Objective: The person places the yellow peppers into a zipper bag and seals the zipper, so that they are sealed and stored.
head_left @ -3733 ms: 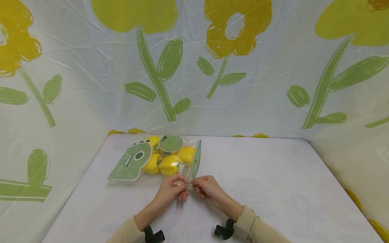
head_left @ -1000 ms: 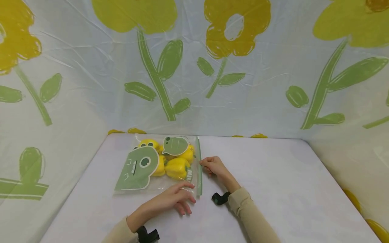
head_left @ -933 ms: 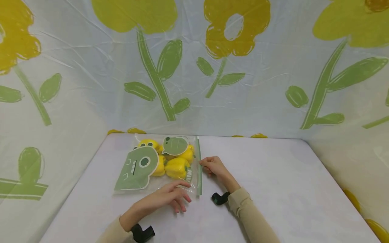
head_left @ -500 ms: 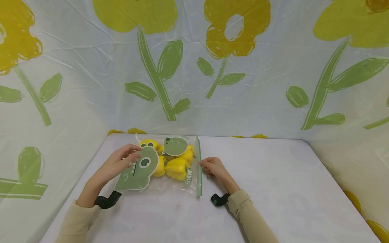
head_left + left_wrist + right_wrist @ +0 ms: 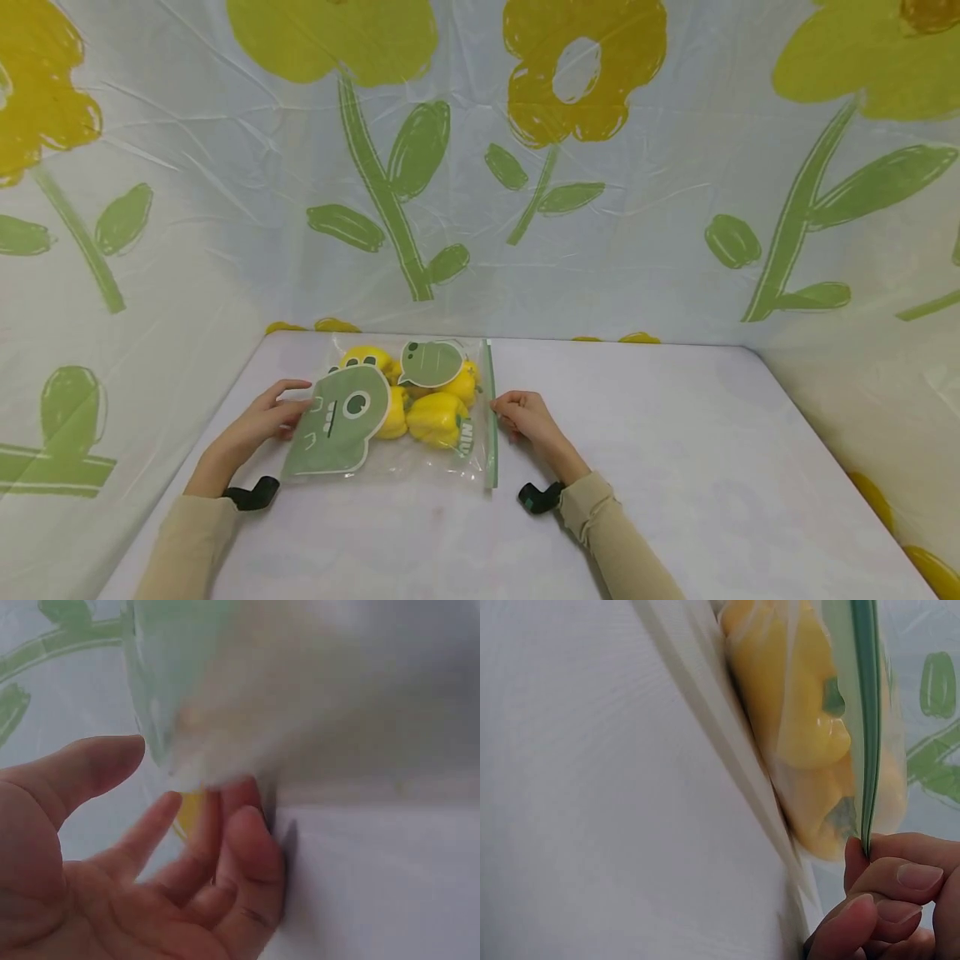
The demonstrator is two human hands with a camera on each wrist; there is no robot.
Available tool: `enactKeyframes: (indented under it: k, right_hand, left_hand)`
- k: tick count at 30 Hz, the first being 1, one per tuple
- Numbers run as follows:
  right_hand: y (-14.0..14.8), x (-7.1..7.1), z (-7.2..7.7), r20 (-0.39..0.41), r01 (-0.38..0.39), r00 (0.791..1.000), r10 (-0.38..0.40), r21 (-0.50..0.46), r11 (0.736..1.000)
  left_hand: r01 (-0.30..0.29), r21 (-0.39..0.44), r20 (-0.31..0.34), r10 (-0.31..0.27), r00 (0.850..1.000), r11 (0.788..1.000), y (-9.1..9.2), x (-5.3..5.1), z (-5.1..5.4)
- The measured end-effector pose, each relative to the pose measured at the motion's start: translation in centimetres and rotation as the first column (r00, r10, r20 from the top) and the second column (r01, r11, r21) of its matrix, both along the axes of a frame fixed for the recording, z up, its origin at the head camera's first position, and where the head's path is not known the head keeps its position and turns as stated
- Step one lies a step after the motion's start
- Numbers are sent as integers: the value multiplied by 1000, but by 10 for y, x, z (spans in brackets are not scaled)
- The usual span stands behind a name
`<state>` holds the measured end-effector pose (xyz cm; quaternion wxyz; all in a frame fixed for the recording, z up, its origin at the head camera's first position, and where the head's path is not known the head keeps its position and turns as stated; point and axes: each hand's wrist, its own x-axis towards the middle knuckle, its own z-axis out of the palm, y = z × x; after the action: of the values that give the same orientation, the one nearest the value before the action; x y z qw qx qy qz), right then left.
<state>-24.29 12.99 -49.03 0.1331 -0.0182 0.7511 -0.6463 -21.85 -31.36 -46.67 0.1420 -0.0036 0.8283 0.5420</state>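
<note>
A clear zip bag (image 5: 337,429) with green cartoon prints lies flat on the table, several yellow bell peppers (image 5: 436,419) inside. Its green zip strip (image 5: 491,450) runs down the right edge. My right hand (image 5: 531,421) pinches that strip near its middle; close up in the right wrist view, thumb and index finger (image 5: 907,847) meet on the green strip (image 5: 867,727). At the bag's left edge is my left hand (image 5: 258,423), fingers loosely bent. In the left wrist view its thumb (image 5: 105,761) stands apart from the blurred bag (image 5: 180,667), and some fingertips are hidden behind the plastic.
The white tabletop (image 5: 697,467) extends right of the bag and in front of it. Flower-printed cloth (image 5: 630,275) hangs behind and at both sides. A black wrist camera (image 5: 253,494) sits on the left wrist, another black camera (image 5: 540,497) on the right.
Both hands were together at the strip's near end. The right hand then moved up to its middle; the left let go and swung left across the bag to its left edge. The bag flattened out.
</note>
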Motion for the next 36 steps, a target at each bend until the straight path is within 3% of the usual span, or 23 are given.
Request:
enactKeyframes:
  k: [5, 13, 20, 26, 32, 36]
  right_hand:
    - [1, 2, 2, -3, 4, 1000, -4, -2, 1000]
    - [13, -2, 6, 26, 47, 999, -47, 29, 998]
    - [57, -8, 8, 55, 58, 997, -60, 50, 997]
    - [103, -10, 10, 82, 80, 993, -82, 29, 996]
    - [132, -9, 11, 115, 130, 985, -125, -39, 991]
    - [136, -8, 9, 106, 140, 986, -133, -65, 988]
  left_hand:
    - [6, 15, -13, -6, 1000, 1000, -1, 2, -6]
    - [10, 22, -42, -9, 999, 1000, 18, -1, -12]
    - [71, 94, -42, -67, 997, 993, 58, -6, -13]
    - [140, 156, -61, -132, 989, 978, 100, -17, -17]
    - [99, 273, -36, -93, 995, 957, 132, -31, -19]
    - [34, 348, 6, -39, 999, 937, 138, -37, -24]
